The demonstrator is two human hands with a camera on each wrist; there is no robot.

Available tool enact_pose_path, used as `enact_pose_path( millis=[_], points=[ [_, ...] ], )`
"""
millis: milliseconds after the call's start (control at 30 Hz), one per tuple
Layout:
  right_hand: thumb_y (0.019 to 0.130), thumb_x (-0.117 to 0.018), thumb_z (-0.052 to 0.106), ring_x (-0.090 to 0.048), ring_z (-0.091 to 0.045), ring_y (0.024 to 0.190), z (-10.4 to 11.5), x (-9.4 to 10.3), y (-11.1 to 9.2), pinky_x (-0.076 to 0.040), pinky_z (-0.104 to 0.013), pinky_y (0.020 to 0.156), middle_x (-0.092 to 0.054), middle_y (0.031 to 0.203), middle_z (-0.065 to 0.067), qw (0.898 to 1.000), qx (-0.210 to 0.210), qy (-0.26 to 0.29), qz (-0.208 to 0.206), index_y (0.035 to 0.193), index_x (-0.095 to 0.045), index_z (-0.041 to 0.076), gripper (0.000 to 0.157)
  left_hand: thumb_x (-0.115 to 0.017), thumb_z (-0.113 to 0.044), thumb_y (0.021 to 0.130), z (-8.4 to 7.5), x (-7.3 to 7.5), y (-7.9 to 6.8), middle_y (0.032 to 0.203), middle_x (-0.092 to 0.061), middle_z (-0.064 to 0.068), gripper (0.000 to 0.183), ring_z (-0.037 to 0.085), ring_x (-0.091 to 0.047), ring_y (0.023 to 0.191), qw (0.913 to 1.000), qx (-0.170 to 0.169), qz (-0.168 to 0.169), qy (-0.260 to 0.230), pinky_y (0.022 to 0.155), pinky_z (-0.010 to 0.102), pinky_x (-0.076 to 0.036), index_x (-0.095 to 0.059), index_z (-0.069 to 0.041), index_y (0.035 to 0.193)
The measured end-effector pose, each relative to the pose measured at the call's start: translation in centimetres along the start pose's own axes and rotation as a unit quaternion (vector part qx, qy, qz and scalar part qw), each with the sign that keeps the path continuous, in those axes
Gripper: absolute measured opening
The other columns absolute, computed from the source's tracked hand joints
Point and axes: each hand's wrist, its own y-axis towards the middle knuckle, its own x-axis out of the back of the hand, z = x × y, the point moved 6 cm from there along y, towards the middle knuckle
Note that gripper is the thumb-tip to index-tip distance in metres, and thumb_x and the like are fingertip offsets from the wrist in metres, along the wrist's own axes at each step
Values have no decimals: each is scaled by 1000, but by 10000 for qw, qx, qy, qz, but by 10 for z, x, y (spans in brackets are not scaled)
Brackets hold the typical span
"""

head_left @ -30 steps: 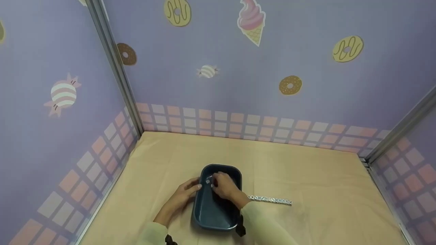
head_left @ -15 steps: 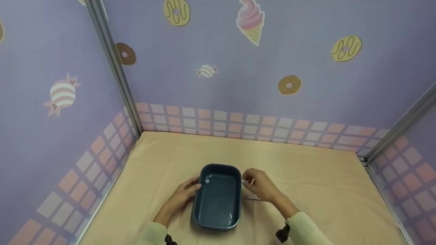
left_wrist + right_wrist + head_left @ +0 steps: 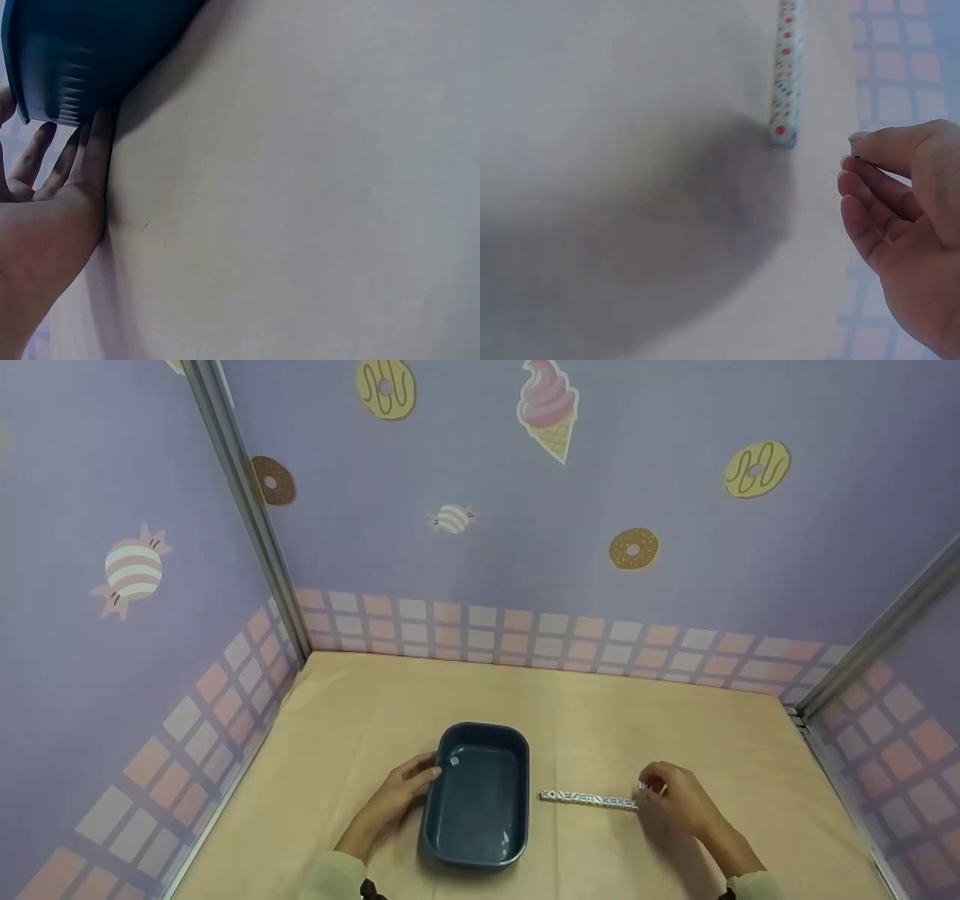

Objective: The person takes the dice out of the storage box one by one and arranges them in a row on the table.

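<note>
A deep dark blue rectangular dish (image 3: 476, 855) stands on the cloth, with one small white die (image 3: 454, 762) inside at its far left. My left hand (image 3: 397, 799) holds the dish's left side, thumb over the rim and fingers along the outer wall; the left wrist view shows those fingers (image 3: 96, 150) against it. To the right of the dish runs a straight row of white dice (image 3: 589, 799) with red and dark pips. Just beyond the row's right end, my right hand (image 3: 679, 799) pinches a die (image 3: 643, 786) between thumb and fingertips, mostly hidden by them.
A pale yellow cloth (image 3: 375, 697) covers the table. Lilac walls (image 3: 487, 570) with sweets and a checked border enclose it at the back and both sides, with metal posts (image 3: 259, 525) at the corners.
My right hand has come out of the dish, crossed over the row of dice and moved right to its far end, carrying a die. My left hand stays on the dish.
</note>
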Motion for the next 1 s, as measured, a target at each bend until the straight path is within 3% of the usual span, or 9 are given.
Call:
enact_pose_path(
  millis=[300,767,1000],
  points=[
    [93,-75,-5,-58,-12,81,-22,-16,-17,-52,-25,68,-62,89,3,9974,-658,-89,264,97,-71,10,16,-64,-36,108,-1,-2,0,164,-42,20,66,35,-50,145,9999,-64,97,-21,115,47,-46,-41,-3,161],
    [91,-77,-6,-55,-15,81,-24,-24,-19,-49,-24,66,-59,91,-1,9971,-651,3,407,98,-72,10,18,-61,-34,109,1,0,-2,164,-41,21,62,36,-47,147,9999,-67,0,147,116,50,-45,-43,-2,160],
    [91,-77,-5,-53,-15,81,-21,-24,-21,-48,-24,68,-57,92,0,9980,-496,-48,390,99,-72,10,18,-65,-36,107,2,1,-2,168,-35,22,67,39,-38,153,10000,29,-66,49,119,53,-41,-42,-2,160]
  ],
)
